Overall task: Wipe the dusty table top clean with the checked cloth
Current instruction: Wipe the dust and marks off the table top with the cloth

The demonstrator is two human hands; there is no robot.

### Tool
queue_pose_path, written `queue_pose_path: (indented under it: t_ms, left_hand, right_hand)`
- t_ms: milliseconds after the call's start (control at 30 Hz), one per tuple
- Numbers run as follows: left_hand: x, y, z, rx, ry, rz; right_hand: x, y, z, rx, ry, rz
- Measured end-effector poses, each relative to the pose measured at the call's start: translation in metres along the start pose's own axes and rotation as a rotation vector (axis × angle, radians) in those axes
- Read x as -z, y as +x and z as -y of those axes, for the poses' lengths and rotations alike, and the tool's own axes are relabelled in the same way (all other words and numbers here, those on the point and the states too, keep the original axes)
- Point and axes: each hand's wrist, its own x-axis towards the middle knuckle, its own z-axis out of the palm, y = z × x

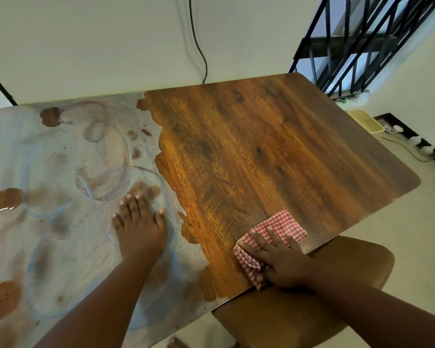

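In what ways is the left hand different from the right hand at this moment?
The left hand rests on the bare table top and holds nothing; the right hand presses on the checked cloth. The left hand lies on the dusty grey part; the right hand is on the wiped brown part, near the table's front edge. The left hand's fingers are spread wide; the right hand's lie closer together. Both hands are flat, palm down.

I can read no text, label, brand, number or sign anywhere from here: none on the table [261, 146], none on the checked cloth [284, 222], none on the wall [111, 46] behind.
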Motion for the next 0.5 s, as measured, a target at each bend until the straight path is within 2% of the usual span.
queue_pose_path:
  t_ms: [233, 400, 500]
  left_hand:
    - [0.002, -0.001, -0.004, 0.014, 0.046, -0.019]
    - [0.001, -0.002, -0.006, 0.025, 0.033, -0.016]
    - [-0.001, 0.000, -0.003, 0.029, 0.031, -0.023]
  right_hand:
    - [-0.008, 0.010, 0.013, 0.034, -0.025, -0.003]
    - [-0.012, 0.032, 0.065, 0.305, -0.093, -0.080]
    - [-0.013, 0.040, 0.082, 0.345, -0.097, -0.123]
